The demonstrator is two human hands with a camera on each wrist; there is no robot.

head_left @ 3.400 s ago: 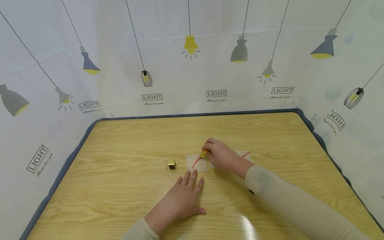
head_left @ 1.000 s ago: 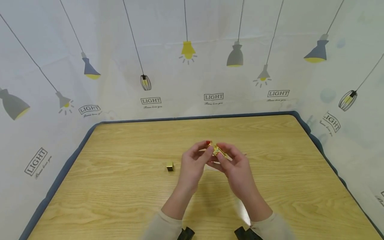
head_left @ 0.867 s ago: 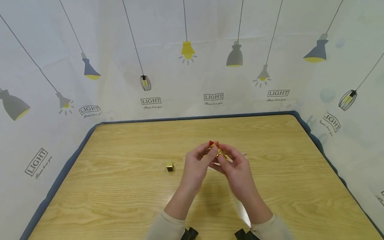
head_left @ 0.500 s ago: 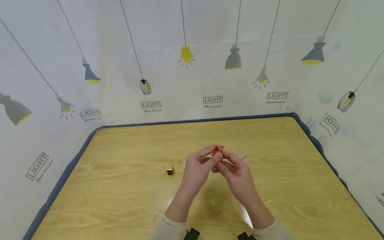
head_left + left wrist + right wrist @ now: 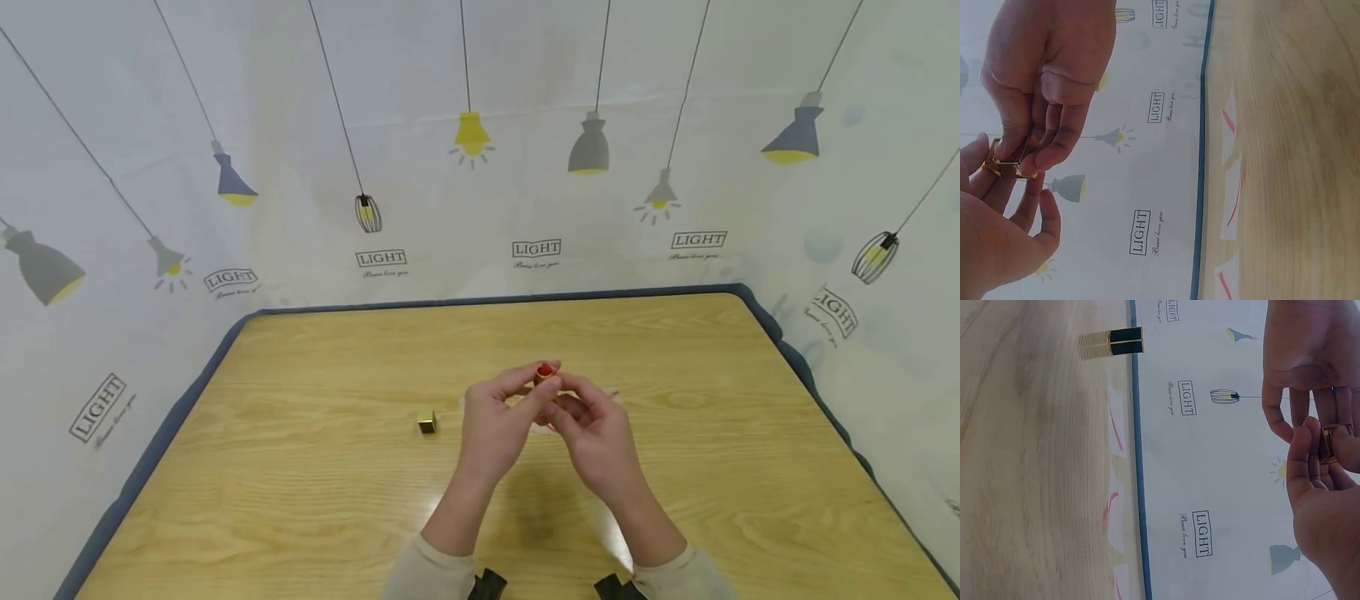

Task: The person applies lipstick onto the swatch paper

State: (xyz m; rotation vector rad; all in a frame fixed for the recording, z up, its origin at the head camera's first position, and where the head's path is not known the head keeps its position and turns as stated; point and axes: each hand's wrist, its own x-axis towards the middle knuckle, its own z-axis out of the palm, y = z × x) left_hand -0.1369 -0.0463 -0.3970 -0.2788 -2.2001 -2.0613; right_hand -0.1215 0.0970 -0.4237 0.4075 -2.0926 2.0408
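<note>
Both hands hold a gold lipstick with a red tip above the table, in the middle of the head view. The left hand pinches its upper part between thumb and fingers. Lower down, the right hand grips the base with thumb and curled fingers, and most of the case is hidden. Gold edges of the lipstick case show between the fingers in the left wrist view. To the left of the hands, the gold lipstick cap stands on the wooden table.
Pieces of thin white paper with red strokes lie on the table, partly behind the hands in the head view. A dark blue edging runs along the table's far side, against a lamp-patterned wall covering.
Earlier the right hand drew a red stroke on paper while the left lay flat beside it. Both hands then rose together on the lipstick, which has turned from slanted to tip up.
</note>
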